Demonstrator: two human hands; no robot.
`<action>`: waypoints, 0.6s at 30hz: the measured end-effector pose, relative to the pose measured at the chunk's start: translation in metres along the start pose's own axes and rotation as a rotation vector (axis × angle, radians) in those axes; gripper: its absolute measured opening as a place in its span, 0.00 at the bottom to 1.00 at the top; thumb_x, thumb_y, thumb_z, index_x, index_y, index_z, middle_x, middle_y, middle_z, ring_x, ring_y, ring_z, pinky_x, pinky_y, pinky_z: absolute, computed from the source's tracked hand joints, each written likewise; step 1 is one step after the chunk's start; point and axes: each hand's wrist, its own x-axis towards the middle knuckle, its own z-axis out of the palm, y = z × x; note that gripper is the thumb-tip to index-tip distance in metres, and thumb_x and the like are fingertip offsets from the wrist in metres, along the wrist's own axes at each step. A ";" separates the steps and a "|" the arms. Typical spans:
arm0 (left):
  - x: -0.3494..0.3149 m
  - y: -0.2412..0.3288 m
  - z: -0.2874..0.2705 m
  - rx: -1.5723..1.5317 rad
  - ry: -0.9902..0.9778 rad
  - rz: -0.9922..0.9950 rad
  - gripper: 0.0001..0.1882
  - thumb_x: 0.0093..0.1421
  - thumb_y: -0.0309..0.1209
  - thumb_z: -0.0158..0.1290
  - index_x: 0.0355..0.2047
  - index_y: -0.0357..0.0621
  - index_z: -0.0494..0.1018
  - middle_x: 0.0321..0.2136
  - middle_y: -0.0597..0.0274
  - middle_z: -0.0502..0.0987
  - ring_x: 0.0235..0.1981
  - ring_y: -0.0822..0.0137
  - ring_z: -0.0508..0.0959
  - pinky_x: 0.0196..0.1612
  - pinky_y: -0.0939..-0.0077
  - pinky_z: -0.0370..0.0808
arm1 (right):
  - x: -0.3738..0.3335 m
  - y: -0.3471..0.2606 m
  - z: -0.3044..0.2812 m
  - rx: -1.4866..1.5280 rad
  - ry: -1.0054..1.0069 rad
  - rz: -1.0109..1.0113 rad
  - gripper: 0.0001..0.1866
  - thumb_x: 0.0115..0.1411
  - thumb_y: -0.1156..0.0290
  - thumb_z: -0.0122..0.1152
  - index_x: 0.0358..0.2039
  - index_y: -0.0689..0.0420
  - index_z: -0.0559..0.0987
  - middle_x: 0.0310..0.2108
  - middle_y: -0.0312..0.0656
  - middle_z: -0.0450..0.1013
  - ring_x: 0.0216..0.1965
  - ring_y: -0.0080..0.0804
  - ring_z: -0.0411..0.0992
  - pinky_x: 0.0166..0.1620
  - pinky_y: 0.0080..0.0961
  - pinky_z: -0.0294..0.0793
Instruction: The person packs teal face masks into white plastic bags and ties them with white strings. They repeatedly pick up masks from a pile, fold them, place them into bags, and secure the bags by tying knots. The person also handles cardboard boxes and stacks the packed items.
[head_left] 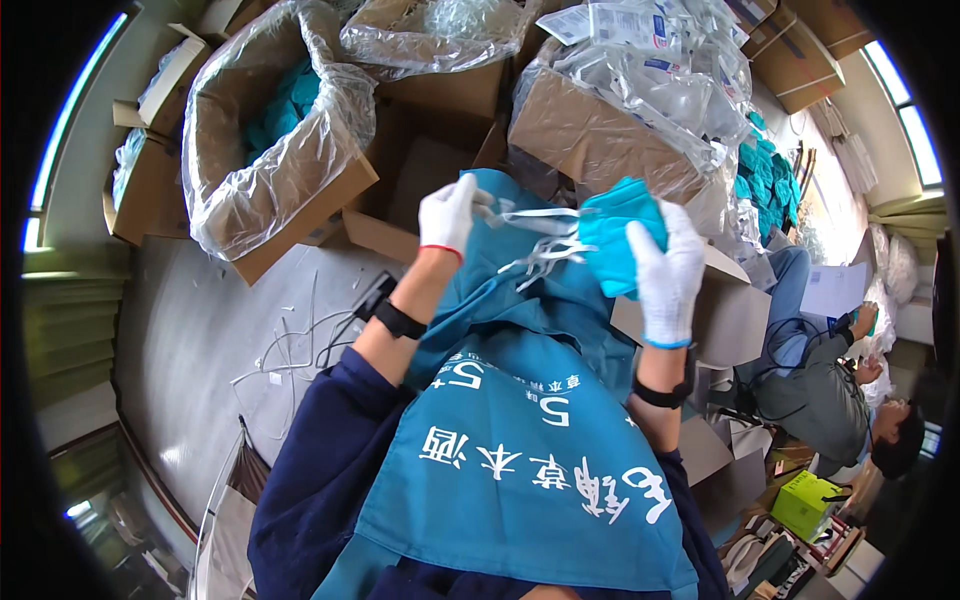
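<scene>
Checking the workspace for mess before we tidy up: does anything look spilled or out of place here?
Yes. Loose white strips lie scattered on the grey floor by the person's left arm, outside any box. Teal masks are heaped loosely beside the right box rather than in it. The mask in the hands looks intact.

Two white-gloved hands, the left hand (447, 213) and right hand (665, 272), hold one teal mask (617, 232). Around the mask stand two plastic-lined cardboard boxes (290, 190), and one co-worker (830, 395) sits to its right
</scene>
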 end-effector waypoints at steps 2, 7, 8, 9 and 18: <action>0.022 -0.014 -0.034 0.335 0.121 0.187 0.14 0.62 0.37 0.56 0.32 0.36 0.81 0.28 0.60 0.82 0.25 0.76 0.73 0.29 0.79 0.70 | 0.012 0.009 -0.022 -0.234 0.005 -0.165 0.15 0.58 0.77 0.62 0.47 0.62 0.79 0.36 0.42 0.80 0.36 0.24 0.77 0.43 0.24 0.76; -0.023 0.054 0.000 0.687 -0.225 0.670 0.33 0.54 0.41 0.67 0.55 0.38 0.72 0.52 0.54 0.77 0.53 0.63 0.77 0.58 0.70 0.71 | 0.007 -0.015 -0.013 -0.182 -0.217 -0.082 0.16 0.57 0.74 0.63 0.46 0.63 0.79 0.37 0.44 0.80 0.38 0.31 0.78 0.45 0.28 0.76; -0.031 0.063 0.013 0.719 -0.332 0.781 0.37 0.52 0.44 0.68 0.58 0.39 0.70 0.55 0.53 0.75 0.56 0.61 0.75 0.61 0.68 0.69 | 0.010 -0.011 -0.010 -0.230 -0.302 -0.113 0.15 0.57 0.75 0.62 0.45 0.62 0.80 0.37 0.43 0.80 0.38 0.30 0.78 0.45 0.27 0.76; -0.033 0.061 0.023 0.650 -0.492 0.775 0.38 0.52 0.44 0.69 0.58 0.40 0.69 0.55 0.53 0.74 0.57 0.61 0.74 0.61 0.69 0.68 | 0.010 -0.014 -0.007 -0.283 -0.366 -0.175 0.15 0.56 0.77 0.62 0.45 0.62 0.80 0.38 0.42 0.80 0.39 0.28 0.78 0.44 0.26 0.76; -0.041 0.026 0.063 -0.370 -0.376 -0.089 0.16 0.68 0.35 0.56 0.48 0.35 0.73 0.37 0.59 0.81 0.35 0.65 0.83 0.40 0.63 0.83 | 0.033 0.039 -0.005 1.086 -0.339 0.283 0.33 0.67 0.48 0.58 0.60 0.63 0.70 0.56 0.47 0.74 0.56 0.35 0.72 0.61 0.33 0.68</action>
